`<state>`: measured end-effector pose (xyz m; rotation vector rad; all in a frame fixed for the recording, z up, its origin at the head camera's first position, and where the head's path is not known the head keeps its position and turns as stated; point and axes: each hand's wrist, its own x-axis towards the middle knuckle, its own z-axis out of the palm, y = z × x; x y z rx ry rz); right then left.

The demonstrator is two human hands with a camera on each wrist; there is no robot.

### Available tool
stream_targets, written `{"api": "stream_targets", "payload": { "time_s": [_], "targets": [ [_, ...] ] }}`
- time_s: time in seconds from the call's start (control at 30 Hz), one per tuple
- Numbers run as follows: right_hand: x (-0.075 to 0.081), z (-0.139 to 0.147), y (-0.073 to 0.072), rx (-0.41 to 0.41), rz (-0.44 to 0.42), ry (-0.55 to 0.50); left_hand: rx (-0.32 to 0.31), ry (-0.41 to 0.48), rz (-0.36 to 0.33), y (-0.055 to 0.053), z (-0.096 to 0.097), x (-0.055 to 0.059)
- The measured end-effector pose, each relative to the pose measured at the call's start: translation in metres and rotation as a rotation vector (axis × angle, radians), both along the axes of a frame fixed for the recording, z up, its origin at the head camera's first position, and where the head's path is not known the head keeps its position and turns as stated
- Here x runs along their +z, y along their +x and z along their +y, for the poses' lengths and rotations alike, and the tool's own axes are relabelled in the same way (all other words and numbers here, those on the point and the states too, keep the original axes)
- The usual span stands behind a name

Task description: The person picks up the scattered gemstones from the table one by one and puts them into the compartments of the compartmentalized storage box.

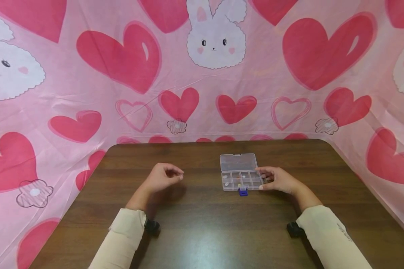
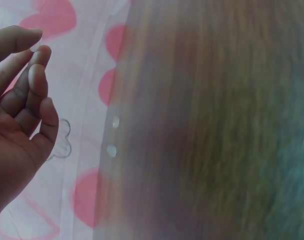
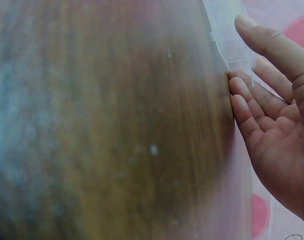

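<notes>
- Your right hand [image 1: 279, 181] holds the right end of a clear plastic compartment box [image 1: 232, 189], which sits right of center on the wood-grain table [image 1: 202, 220]; an uneven tug could tip it, scattering its small pieces [image 1: 226, 184].
- Your left hand [image 1: 159, 178] hovers well apart from the box, thumb and fingertips close together; whether they pinch anything, you cannot tell, though a slack pinch could drop it.
- A knock could swing the open lid [image 1: 238, 162] down over the compartments.

Clear box [image 1: 239, 171], blue latch [image 1: 243, 192]; streaked brown table [image 1: 202, 220]; pink backdrop [image 1: 202, 79], red hearts [image 1: 122, 56].
</notes>
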<state>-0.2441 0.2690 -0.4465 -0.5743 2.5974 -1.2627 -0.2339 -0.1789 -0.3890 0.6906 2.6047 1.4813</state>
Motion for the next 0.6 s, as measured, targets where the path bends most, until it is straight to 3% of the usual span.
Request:
{"api": "stream_targets", "payload": {
  "time_s": [0.17, 0.6],
  "targets": [
    [0.000, 0.000, 0.000, -0.004, -0.006, -0.002, -0.004, 0.022, 0.040, -0.014, 0.003, -0.024],
    [0.000, -0.001, 0.001, 0.009, 0.023, -0.012, -0.063, 0.086, 0.088, -0.005, 0.030, -0.026]
  ]
}}
